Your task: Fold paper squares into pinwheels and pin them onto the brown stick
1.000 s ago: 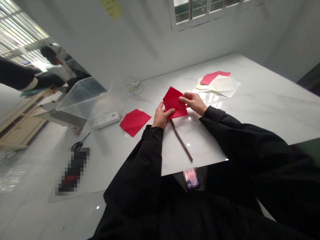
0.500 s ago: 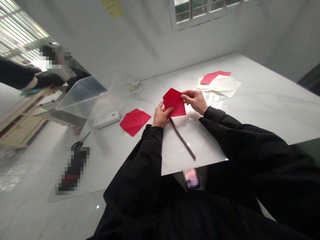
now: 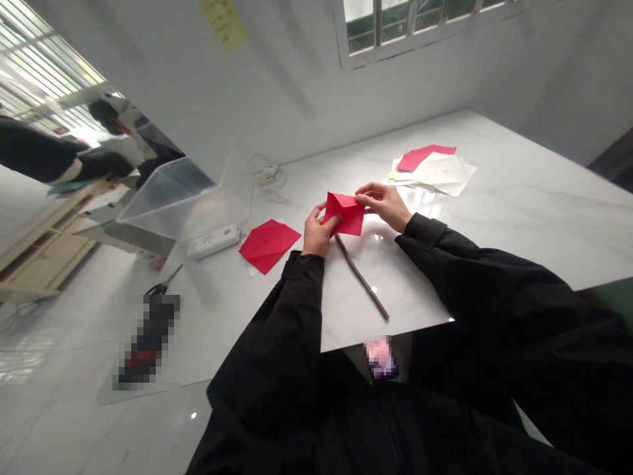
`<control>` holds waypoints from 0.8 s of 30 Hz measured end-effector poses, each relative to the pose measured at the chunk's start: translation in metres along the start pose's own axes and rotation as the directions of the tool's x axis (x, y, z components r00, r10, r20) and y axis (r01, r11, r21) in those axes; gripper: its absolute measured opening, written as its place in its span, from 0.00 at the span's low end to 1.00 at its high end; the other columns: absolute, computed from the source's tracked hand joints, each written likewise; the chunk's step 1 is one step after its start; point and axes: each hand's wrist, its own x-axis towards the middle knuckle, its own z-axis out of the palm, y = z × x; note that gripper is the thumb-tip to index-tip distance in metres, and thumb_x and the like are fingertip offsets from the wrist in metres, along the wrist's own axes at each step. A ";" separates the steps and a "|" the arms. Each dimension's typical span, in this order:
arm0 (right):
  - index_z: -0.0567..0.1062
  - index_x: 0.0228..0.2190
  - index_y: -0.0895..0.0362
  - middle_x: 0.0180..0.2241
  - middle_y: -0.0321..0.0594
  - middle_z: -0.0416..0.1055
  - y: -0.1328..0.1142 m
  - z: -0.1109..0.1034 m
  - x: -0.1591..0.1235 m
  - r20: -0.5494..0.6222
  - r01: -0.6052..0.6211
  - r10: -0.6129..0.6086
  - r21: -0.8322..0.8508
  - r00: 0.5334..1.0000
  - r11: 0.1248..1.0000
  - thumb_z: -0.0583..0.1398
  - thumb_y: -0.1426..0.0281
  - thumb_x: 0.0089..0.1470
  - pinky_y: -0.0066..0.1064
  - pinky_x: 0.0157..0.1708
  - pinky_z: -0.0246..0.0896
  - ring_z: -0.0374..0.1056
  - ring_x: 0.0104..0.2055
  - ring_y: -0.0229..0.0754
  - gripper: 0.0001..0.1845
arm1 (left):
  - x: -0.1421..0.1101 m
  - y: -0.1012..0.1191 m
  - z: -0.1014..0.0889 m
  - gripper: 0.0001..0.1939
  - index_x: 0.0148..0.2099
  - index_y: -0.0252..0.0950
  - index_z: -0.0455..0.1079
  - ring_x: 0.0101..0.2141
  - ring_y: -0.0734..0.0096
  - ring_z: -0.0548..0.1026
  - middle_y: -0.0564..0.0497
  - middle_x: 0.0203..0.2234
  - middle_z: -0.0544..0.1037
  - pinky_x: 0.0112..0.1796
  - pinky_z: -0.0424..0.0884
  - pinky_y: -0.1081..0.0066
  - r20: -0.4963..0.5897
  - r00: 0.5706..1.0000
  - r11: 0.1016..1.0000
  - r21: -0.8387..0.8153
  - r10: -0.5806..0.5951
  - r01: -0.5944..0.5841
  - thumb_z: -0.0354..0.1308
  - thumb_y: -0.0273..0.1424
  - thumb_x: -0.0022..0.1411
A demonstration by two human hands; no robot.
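Note:
A folded red paper (image 3: 346, 212) is held a little above the white marble table (image 3: 494, 218), both hands pinching it. My left hand (image 3: 316, 232) grips its lower left edge with thumb on top. My right hand (image 3: 386, 203) pinches its upper right corner. The top of the paper is folded down into a flap. A thin brown stick (image 3: 362, 278) lies on the table just below the paper, running toward me.
Another folded red paper (image 3: 268, 244) lies to the left, beside a white power strip (image 3: 213, 241) and a clear plastic box (image 3: 182, 198). A stack of red, white and yellow sheets (image 3: 435, 170) sits at the right back. Scissors (image 3: 163, 285) lie at the left. Another person is far left.
The red paper's upper point has been folded down, so it looks smaller and flatter. Both hands stay on it and have shifted slightly lower.

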 end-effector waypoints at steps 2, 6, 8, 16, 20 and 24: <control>0.79 0.43 0.57 0.35 0.40 0.79 0.002 0.000 0.000 0.018 -0.019 0.019 0.012 1.000 1.000 0.76 0.53 0.46 0.35 0.41 0.77 0.76 0.39 0.42 0.28 | -0.001 0.000 0.000 0.43 0.58 0.37 0.71 0.33 0.61 0.84 0.49 0.33 0.85 0.40 0.80 0.65 -0.005 1.000 1.000 0.005 0.016 -0.016 0.82 0.37 0.40; 0.80 0.42 0.58 0.36 0.42 0.81 0.007 0.001 -0.001 0.083 -0.108 0.106 0.019 0.991 0.994 0.77 0.58 0.46 0.34 0.40 0.77 0.77 0.39 0.43 0.25 | -0.003 0.001 0.001 0.42 0.58 0.36 0.71 0.30 0.66 0.83 0.50 0.33 0.85 0.37 0.79 0.69 -0.002 0.999 0.999 0.022 0.045 -0.045 0.81 0.37 0.41; 0.81 0.39 0.59 0.35 0.43 0.81 0.009 0.003 -0.002 0.126 -0.162 0.161 0.004 0.979 0.987 0.77 0.60 0.48 0.32 0.39 0.76 0.76 0.37 0.42 0.21 | -0.003 0.001 0.002 0.42 0.58 0.36 0.72 0.29 0.68 0.82 0.51 0.32 0.84 0.36 0.79 0.70 0.001 0.998 0.998 0.021 0.058 -0.058 0.81 0.38 0.41; 0.83 0.38 0.60 0.30 0.39 0.79 0.007 0.005 -0.004 0.136 -0.215 0.219 -0.038 0.966 0.976 0.73 0.67 0.54 0.26 0.32 0.71 0.71 0.31 0.36 0.11 | -0.005 0.004 0.006 0.39 0.53 0.37 0.74 0.35 0.66 0.84 0.50 0.36 0.85 0.41 0.80 0.69 0.008 0.998 0.996 -0.067 0.062 -0.061 0.83 0.41 0.39; 0.83 0.37 0.59 0.31 0.40 0.79 0.006 0.006 -0.004 0.104 -0.231 0.229 0.007 0.968 0.973 0.73 0.68 0.53 0.27 0.33 0.72 0.73 0.33 0.38 0.11 | -0.009 0.006 0.009 0.35 0.50 0.36 0.76 0.38 0.64 0.84 0.49 0.38 0.85 0.43 0.80 0.67 0.040 0.998 0.998 -0.056 0.043 -0.041 0.83 0.41 0.41; 0.82 0.37 0.59 0.32 0.40 0.80 0.004 0.007 -0.005 0.099 -0.255 0.251 0.028 0.963 0.967 0.73 0.68 0.53 0.27 0.33 0.72 0.74 0.35 0.38 0.11 | -0.009 0.003 0.008 0.32 0.47 0.35 0.77 0.38 0.65 0.83 0.49 0.38 0.85 0.44 0.80 0.67 0.040 0.997 0.997 -0.042 0.066 -0.065 0.83 0.39 0.41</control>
